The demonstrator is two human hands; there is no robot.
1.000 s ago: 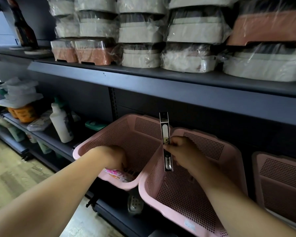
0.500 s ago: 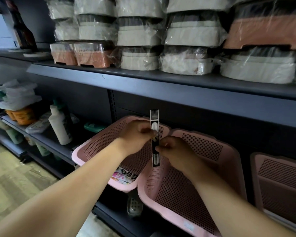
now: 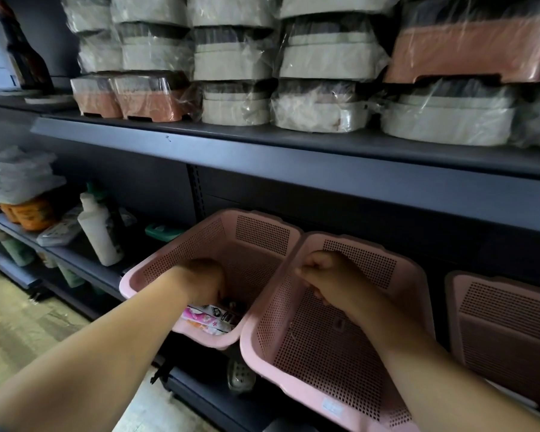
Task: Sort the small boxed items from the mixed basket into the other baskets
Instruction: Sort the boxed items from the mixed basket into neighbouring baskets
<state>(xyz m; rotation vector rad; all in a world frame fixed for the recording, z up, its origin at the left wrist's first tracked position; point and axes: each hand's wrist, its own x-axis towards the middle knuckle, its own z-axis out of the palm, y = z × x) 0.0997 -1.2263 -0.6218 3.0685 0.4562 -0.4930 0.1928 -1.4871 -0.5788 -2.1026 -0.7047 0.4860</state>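
white bottle (image 3: 99, 235) left of mixed basket (image 3: 262, 232) | left hand (image 3: 200, 282) — partly hides packets (image 3: 211, 319)

Left hand (image 3: 200, 283): fingertips hidden behind its own back, grip on the packets (image 3: 209, 319) indeterminate. Right hand (image 3: 328, 275): curled fingers conceal any contents. Rightmost basket (image 3: 496, 307): cut by right edge.

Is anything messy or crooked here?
Nothing looks spilled or broken. The packets lie jumbled in the left pink basket, where the left hand reaches in. The middle pink basket looks tilted, its rim crowding that one.
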